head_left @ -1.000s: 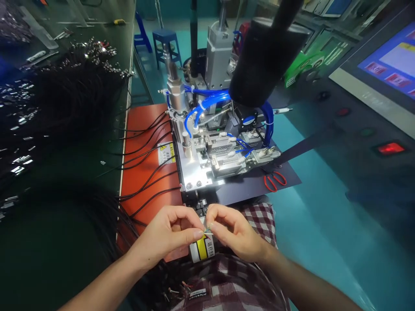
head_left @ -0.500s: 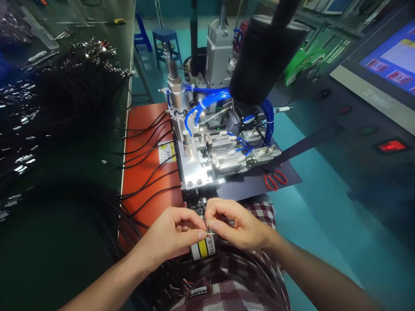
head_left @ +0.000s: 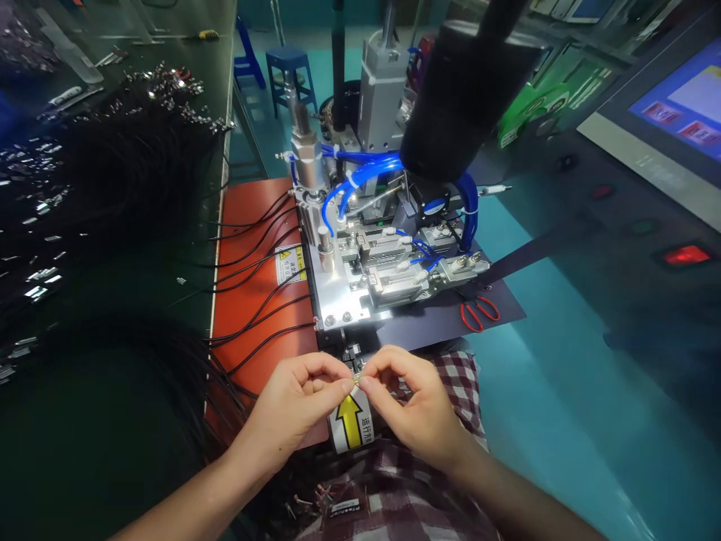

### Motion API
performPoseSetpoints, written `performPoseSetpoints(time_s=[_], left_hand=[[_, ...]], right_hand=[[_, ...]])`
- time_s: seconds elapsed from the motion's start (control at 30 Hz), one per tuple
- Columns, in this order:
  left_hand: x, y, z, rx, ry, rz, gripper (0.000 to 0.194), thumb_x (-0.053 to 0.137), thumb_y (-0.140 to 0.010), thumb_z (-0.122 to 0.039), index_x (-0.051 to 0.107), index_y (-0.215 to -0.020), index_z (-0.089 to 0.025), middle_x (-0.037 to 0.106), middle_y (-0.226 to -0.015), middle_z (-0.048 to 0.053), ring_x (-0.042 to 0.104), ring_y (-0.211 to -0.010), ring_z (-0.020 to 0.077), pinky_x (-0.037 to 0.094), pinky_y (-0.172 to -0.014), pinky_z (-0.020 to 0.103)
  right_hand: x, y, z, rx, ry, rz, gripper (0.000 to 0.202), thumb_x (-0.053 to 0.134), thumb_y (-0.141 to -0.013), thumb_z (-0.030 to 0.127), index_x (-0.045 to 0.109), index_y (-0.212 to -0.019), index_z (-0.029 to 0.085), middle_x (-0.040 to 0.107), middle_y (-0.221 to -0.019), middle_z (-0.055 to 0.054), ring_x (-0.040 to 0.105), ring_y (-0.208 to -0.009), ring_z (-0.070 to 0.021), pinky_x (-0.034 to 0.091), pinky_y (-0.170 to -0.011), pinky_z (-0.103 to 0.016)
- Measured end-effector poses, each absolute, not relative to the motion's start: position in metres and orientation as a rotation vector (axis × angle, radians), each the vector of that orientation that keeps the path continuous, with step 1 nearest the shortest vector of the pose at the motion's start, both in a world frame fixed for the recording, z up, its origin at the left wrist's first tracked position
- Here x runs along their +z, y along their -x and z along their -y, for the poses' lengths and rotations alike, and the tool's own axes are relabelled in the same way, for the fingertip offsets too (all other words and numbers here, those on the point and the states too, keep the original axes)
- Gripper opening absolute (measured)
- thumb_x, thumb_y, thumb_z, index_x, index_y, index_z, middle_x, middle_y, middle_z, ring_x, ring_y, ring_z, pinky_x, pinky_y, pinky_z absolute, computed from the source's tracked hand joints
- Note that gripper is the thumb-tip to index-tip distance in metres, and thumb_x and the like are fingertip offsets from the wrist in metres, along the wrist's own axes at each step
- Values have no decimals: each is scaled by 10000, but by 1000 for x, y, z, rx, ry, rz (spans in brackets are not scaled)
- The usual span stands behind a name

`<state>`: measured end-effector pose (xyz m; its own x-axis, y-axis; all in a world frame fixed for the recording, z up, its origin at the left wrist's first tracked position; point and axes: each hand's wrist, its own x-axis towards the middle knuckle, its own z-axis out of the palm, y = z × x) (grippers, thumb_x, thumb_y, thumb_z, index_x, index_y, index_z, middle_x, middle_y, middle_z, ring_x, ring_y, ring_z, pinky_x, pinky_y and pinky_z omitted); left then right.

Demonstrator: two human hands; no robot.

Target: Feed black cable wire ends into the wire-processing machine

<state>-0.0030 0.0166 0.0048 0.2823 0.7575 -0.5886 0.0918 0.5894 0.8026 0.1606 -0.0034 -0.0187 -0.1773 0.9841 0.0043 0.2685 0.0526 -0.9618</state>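
My left hand [head_left: 298, 406] and my right hand [head_left: 414, 394] meet fingertip to fingertip in front of the machine. Each pinches thumb against index finger on thin wires [head_left: 357, 381], of which only a tiny pale, yellowish bit shows; the rest is hidden by the fingers. Just below the fingertips is a white label with a yellow arrow [head_left: 352, 428]. Small black clamps [head_left: 352, 355] of the machine's track lie just beyond my fingers. On my checkered lap, several cable ends with bared coloured wires [head_left: 307, 502] rest below my left wrist.
A metal machine [head_left: 366, 263] with blue air tubes stands ahead. Black cables [head_left: 264, 278] run into its left side across a red board [head_left: 239, 308]. Heaped cables [head_left: 129, 150] cover the left bench. Red-handled scissors [head_left: 478, 312] lie right; a control panel [head_left: 636, 165] stands beyond.
Both pinched hands have risen slightly, and the fingertips have come closer together. The label's whole arrow now shows beneath them. The red and pale wire seen earlier below the fingertips is hidden.
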Motion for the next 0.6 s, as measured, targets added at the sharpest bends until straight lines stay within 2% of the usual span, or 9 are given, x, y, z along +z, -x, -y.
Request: performPoseSetpoints(time_s=[0.17,0.3,0.47,0.6], left_hand=[[5,1,-16,553,-873,-1243,150,688,-698,-278,644,-710,-135,565,-566,-29,418,-457,55,298,-409,154],[6,2,-17,557,-856,-1254,159,692,-696,-284,642,-714,-134,545,-544,-40,411,-454,52,293,-409,151],[6,0,-13,575,-885,-1256,154,672,-718,-283,619,-724,-139,552,-564,-31,449,-487,70,339,-442,164],[2,-1,-6,682,-1064,-1278,123,627,-766,-278,629,-796,-159,547,-637,-17,464,-539,88,361,-464,176]], right_hand=[[-15,-161,1,1125,1297,1634,67,564,-815,164,562,-751,183,559,-702,-5,517,-612,-131,421,-565,-255],[-17,-162,3,1079,1303,1642,28,574,-823,186,601,-814,189,600,-742,-26,539,-633,-147,432,-582,-273],[-20,-158,5,982,1284,1677,109,528,-844,179,580,-749,192,596,-728,-41,536,-686,-170,412,-641,-299],[-23,-155,2,1399,1344,1356,160,504,-862,271,515,-728,184,489,-613,14,446,-516,-114,368,-486,-240]])
